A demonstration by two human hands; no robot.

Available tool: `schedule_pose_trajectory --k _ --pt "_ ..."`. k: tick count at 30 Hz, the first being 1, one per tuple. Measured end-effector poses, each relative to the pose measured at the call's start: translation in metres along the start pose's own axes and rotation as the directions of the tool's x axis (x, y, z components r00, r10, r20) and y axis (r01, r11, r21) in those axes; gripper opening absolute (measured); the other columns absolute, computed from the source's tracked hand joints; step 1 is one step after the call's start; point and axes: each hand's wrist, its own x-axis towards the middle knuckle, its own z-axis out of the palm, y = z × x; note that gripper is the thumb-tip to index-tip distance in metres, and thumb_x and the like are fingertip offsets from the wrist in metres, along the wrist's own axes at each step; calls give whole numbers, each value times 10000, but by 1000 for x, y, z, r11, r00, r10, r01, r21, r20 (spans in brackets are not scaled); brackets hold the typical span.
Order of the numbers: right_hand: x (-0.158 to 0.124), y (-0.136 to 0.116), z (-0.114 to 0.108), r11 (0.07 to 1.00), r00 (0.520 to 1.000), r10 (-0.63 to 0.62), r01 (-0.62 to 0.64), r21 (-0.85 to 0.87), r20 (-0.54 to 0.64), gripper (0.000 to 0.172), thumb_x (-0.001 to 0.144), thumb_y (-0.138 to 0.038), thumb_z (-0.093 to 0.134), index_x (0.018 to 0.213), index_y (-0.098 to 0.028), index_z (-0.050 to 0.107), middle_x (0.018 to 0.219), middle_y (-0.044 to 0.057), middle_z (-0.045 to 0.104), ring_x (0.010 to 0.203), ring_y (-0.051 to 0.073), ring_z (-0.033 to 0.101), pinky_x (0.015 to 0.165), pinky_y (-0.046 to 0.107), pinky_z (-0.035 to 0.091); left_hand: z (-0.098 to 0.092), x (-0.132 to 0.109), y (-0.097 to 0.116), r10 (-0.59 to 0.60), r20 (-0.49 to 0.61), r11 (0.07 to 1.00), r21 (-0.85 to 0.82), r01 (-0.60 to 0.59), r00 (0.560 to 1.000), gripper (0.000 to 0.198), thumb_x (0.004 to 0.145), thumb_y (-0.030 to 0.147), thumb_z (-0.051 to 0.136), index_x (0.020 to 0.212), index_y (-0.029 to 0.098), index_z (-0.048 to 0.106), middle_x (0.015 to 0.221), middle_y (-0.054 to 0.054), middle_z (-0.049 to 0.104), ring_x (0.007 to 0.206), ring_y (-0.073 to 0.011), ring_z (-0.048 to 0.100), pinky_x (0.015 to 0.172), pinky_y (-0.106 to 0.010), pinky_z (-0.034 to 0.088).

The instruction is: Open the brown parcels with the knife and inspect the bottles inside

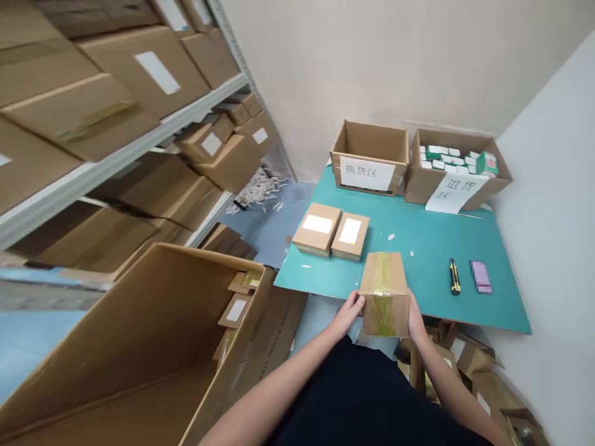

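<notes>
Between my two hands is a small brown cardboard box (372,316), sealed with a yellowish strip of clear tape across its top and near side. My left hand (351,313) grips its left side, thumb at the upper edge. On the opposite side my right hand (415,317) presses with its fingers partly hidden behind the box. The box is held at the near edge of the green tabletop (418,238). Just beyond it lie a larger flat carton (302,236) and a smaller flat carton (346,244), both with white labels.
An open carton (341,158) with a paper sign stands at the back, beside another carton (413,186) holding several green-and-white packets. A yellow-black utility knife (454,277) and a blurred purple object (481,277) lie right. A big open box (264,310) and shelving (195,102) stand left.
</notes>
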Motion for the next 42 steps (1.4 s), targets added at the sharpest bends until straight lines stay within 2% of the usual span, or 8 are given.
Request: schedule_pose_trajectory --k 6,18,21,25,31,36,40,42 --pt "36 2 -13 997 992 -7 -3 -76 -124 722 846 -760 494 1328 -248 655 1451 78 609 1396 293 489 1203 450 316 8 53 12 -85 54 996 -5 85 995 650 858 746 545 1273 249 602 1363 -104 597 1258 -306 519 802 -335 528" --pt "93 -23 6 936 976 -133 66 -346 -174 637 950 -640 390 1365 -209 609 1476 120 574 1392 290 489 1178 463 367 -8 131 31 -247 158 925 -256 282 956 563 924 595 484 1348 240 592 1417 -113 608 1299 -314 541 954 -428 506" --pt "112 -29 9 889 970 -210 137 -437 -124 591 977 -584 376 1365 -203 611 1471 126 573 1388 283 491 1186 467 361 -12 144 22 -236 101 914 -316 256 966 507 933 517 477 1326 226 606 1390 -114 621 1241 -292 574 894 -395 542" --pt "141 -35 15 797 964 -264 218 -563 0 505 992 -468 394 1350 -198 625 1483 129 555 1395 267 487 1186 447 367 -16 162 2 -318 16 866 -402 298 948 410 942 441 478 1211 181 647 1204 -122 687 961 -237 656 757 -355 576" --pt "173 -49 34 600 919 -278 392 -698 277 418 929 -284 567 1326 -180 648 1503 149 535 1443 287 419 1203 468 306 -7 184 -30 -449 -142 684 -689 238 882 254 993 357 474 1125 199 622 908 -71 694 827 -204 685 840 -420 598" --pt "172 -50 49 615 863 -238 489 -618 445 405 902 -185 614 1304 -181 659 1537 107 516 1490 293 330 1228 484 215 1 188 -41 -552 -350 651 -748 129 756 399 1040 500 340 1079 193 592 878 -90 649 838 -192 692 806 -339 616" --pt "157 -45 42 653 861 -225 481 -585 456 391 869 -156 636 1241 -256 702 1541 19 524 1472 286 370 1216 453 258 -1 181 -40 -537 -377 686 -716 130 755 464 1035 536 302 1065 177 593 995 -147 661 951 -232 704 849 -382 619" --pt "149 -42 22 689 900 -204 411 -597 384 386 892 -191 612 1258 -277 699 1477 12 586 1393 265 475 1178 389 330 -3 176 -39 -527 -392 715 -684 144 754 455 1033 536 307 1063 181 590 1057 -160 662 997 -245 704 875 -411 615"
